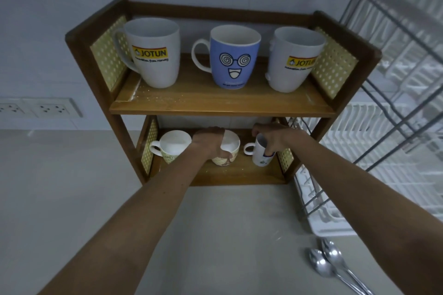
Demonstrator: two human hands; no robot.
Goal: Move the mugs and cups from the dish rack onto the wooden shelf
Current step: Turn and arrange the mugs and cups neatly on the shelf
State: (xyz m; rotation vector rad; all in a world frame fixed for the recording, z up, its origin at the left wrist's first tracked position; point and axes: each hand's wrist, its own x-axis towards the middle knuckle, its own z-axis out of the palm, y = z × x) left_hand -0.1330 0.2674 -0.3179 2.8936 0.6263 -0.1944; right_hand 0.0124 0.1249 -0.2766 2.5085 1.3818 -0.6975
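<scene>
A two-tier wooden shelf point(223, 103) stands against the wall. Its top tier holds a white Jotun mug point(153, 55), a blue face mug point(233, 57) and a second white Jotun mug point(293, 60). On the lower tier sit a cream cup point(171, 147) at the left, a cream patterned cup point(230, 151) in the middle and a small white mug point(260, 153) at the right. My left hand point(208, 142) grips the middle cup over its rim. My right hand point(273, 137) holds the small white mug, thumb on its side.
A wire dish rack point(393, 108) with a white tray stands to the right of the shelf. Two or three metal spoons point(330, 263) lie on the grey counter at the lower right. Wall sockets point(36, 108) are on the left wall.
</scene>
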